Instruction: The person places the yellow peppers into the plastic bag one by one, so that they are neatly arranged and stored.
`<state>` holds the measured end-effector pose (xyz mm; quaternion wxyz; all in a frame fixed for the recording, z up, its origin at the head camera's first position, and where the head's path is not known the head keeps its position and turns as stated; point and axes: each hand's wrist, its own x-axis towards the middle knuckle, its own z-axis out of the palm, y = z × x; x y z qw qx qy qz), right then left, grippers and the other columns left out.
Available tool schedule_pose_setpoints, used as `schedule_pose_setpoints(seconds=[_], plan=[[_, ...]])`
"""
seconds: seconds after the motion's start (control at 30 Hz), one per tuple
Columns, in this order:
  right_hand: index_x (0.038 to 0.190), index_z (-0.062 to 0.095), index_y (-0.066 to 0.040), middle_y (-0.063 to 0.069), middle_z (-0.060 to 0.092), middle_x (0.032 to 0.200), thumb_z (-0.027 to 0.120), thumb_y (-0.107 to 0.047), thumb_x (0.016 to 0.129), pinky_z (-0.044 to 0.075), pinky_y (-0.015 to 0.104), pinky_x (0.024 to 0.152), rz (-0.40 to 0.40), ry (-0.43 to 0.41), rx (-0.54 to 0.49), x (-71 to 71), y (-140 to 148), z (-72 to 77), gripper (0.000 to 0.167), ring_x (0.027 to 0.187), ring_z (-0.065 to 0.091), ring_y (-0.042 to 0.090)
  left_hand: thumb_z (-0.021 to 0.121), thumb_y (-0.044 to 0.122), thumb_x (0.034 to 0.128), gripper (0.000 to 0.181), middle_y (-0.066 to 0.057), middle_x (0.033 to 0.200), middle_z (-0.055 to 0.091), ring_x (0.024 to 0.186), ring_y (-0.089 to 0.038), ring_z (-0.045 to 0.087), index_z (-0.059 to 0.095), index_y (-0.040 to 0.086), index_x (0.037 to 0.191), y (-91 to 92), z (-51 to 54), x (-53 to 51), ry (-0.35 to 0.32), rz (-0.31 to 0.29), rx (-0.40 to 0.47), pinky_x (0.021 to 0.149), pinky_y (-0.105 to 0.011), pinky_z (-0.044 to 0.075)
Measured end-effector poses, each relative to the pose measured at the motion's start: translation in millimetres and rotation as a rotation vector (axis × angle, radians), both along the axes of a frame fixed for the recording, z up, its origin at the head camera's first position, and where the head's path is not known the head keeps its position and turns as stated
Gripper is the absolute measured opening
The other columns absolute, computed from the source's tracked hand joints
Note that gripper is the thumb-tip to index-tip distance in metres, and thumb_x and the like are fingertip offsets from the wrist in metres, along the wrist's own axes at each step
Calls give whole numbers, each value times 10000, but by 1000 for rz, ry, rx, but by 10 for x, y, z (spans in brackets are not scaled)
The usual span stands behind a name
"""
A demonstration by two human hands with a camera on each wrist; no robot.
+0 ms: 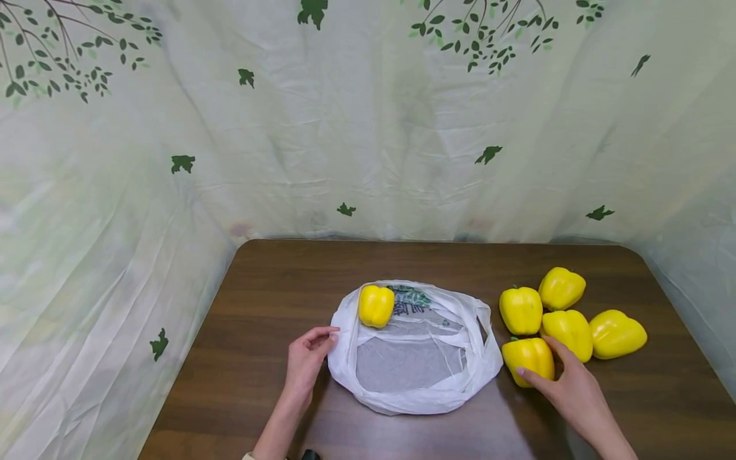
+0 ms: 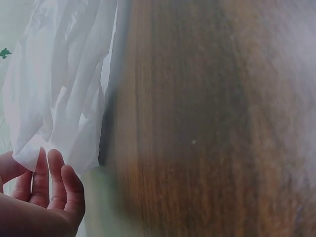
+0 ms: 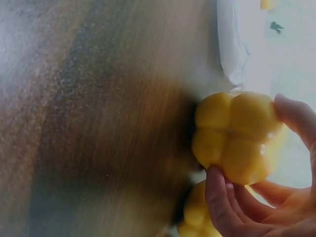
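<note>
White plastic bag (image 1: 411, 401) lies open-mouthed on the tabletop (image 1: 276, 281). Inside it, at the far left, we see one yellow pepper (image 1: 376, 306); that much looks done. Left hand (image 1: 305, 363) pinches the bag's left rim. Right hand (image 1: 577, 391) grips a second pepper (image 1: 528, 362) between thumb and fingers, just beside the bag's right edge; whether it is off the wood, we cannot tell. Beyond and to the right, we count four loose peppers (image 1: 618, 334), ungripped, making five outside the bag.
</note>
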<state>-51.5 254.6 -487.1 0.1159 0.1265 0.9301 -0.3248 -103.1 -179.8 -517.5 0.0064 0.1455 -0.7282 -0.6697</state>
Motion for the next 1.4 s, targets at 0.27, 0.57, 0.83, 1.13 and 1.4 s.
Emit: schedule_pose_setpoints(seconds=[0.27,0.57,0.83,1.13,1.4], plan=[[1429,348,83,370,377,1410,707,-664,769,385,650,920,21,15,18,64,-7,14,1060,1117,477,474,686,49,895,158,-120,963,681,833,-226,592,739,4,1037,11,6,5,-12,-4,-9,724,-237,496],[1434,346,80,365,411,1376,706,-669,766,435,598,867,8,-12,21,91,-10,97,1067,1008,499,406,686,40,891,155,-122,957,686,826,-222,596,742,9,1032,-5,3,25,-8,7,-1,718,-238,496],[1439,356,60,331,480,1320,735,-616,777,465,518,807,38,85,4,107,-45,205,1019,996,536,372,692,48,891,157,-121,947,688,816,-212,602,741,2,1033,-14,12,33,0,12,2,716,-236,496],[1444,363,38,317,461,1351,732,-614,782,444,603,854,89,128,18,45,-92,306,1000,1065,515,416,697,50,887,160,-124,923,694,789,-190,604,736,-22,1025,-30,15,50,23,21,-3,694,-229,488],[1460,377,-6,291,427,1397,766,-536,792,401,641,909,116,191,-17,-14,-167,359,937,1143,472,438,693,28,882,150,-127,946,694,804,-193,606,741,-2,1021,-24,29,45,23,20,20,712,-237,490]])
